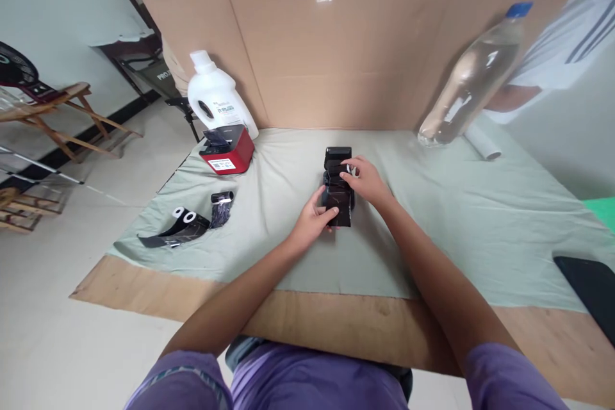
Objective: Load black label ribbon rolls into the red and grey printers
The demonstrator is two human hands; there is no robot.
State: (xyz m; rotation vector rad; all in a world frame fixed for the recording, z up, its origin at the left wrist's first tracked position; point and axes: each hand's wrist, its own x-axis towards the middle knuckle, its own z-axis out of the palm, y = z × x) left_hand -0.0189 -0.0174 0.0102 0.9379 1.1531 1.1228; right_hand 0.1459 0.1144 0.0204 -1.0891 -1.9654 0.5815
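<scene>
A small black device [337,155] with its lid raised stands on the cloth in front of me. It looks like a portable label printer, though dark parts blend together. A glossy black strip [340,211] hangs down its near side. My left hand [310,219] is closed on the device's lower left side, with the thumb over the strip. My right hand [366,179] pinches at the right end of a black roll [336,170] near the lid. A whitish bit, perhaps the roll's core, shows by those fingertips.
Left on the green cloth [278,205] lie black rolls [189,218] with white cores and a smaller roll [221,205]. Behind them stand a red and black box-shaped device [228,150] and a white jug [218,96]. A water bottle [475,77], a white tube [483,141] and a phone [589,288] are right. Cardboard [336,64] stands behind; a person's sleeve [567,45] shows.
</scene>
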